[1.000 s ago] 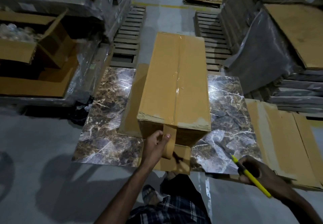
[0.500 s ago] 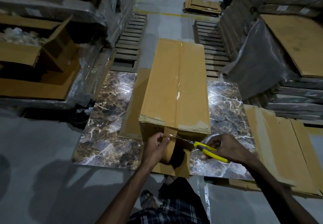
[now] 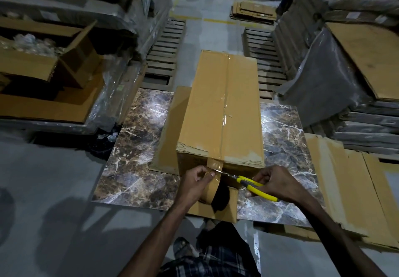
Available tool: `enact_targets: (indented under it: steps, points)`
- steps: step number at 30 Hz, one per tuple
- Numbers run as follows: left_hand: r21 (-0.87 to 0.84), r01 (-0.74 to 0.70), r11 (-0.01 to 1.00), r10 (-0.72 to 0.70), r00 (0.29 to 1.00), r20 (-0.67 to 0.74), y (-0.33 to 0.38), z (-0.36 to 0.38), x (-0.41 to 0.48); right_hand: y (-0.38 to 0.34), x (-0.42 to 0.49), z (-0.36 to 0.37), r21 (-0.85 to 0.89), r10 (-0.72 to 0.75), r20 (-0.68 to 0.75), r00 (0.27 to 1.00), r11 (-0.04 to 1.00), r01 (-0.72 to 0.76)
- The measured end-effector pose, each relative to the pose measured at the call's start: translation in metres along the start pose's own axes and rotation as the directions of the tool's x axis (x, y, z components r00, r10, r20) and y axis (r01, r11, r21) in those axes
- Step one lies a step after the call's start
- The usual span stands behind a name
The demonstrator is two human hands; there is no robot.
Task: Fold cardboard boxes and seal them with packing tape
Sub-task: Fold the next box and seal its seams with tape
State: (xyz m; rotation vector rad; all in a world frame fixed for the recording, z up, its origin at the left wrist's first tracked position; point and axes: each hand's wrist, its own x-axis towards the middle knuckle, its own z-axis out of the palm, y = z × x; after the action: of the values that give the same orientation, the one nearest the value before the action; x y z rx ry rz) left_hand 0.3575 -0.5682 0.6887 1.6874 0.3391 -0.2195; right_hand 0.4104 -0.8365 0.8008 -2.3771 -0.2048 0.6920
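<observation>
A long brown cardboard box (image 3: 222,108) lies on a marble slab (image 3: 138,153), with clear tape running down its top seam. A strip of brown tape (image 3: 213,165) comes over the near edge down to a tape roll (image 3: 212,192). My left hand (image 3: 195,182) grips the roll just below the box's near end. My right hand (image 3: 278,182) holds yellow-handled scissors (image 3: 252,185), whose blades reach the tape strip beside my left thumb.
Flat cardboard sheets (image 3: 349,190) lie on the floor at right. An open box (image 3: 43,60) on stacked cardboard stands at left. Wooden pallets (image 3: 164,54) and wrapped stacks (image 3: 323,76) lie beyond. My legs and a sandal (image 3: 183,246) are below.
My right hand brought the scissors from low at the right up to the tape strip. The left hand stayed on the roll. The view shifted slightly.
</observation>
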Motion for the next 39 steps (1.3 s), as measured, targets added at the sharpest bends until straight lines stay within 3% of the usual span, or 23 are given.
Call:
enact_targets:
  steps: [12,17,24,26,30,34,39]
  points:
    - [-0.027,0.105,0.994,-0.1,0.983,0.156,0.01,-0.014,0.008,0.007,0.007,0.0,0.037,0.021,0.047,0.999,0.999,-0.023]
    - [0.346,0.106,0.932,-0.198,0.95,0.242,-0.009,-0.023,-0.002,0.006,0.01,-0.006,0.014,0.041,0.102,0.994,0.999,-0.042]
    - [0.365,0.17,0.915,-0.247,0.953,0.176,-0.046,-0.023,-0.028,0.009,0.006,0.005,-0.257,-0.052,-0.036,0.998,0.965,0.041]
    - [0.406,0.162,0.9,-0.247,0.954,0.168,-0.046,-0.021,-0.032,0.004,0.003,0.016,-0.402,-0.082,-0.029,0.996,0.914,0.064]
    - [0.391,0.168,0.905,-0.24,0.96,0.144,-0.046,-0.019,-0.037,0.002,0.004,0.036,-0.481,-0.058,-0.001,0.998,0.875,0.051]
    - [0.388,0.19,0.902,-0.262,0.954,0.143,-0.048,-0.016,-0.039,0.008,0.008,0.068,-0.771,-0.066,0.067,0.996,0.63,0.094]
    - [0.37,0.178,0.912,-0.245,0.959,0.143,-0.051,-0.015,-0.042,0.042,0.007,0.087,-0.752,0.017,0.026,1.0,0.66,0.008]
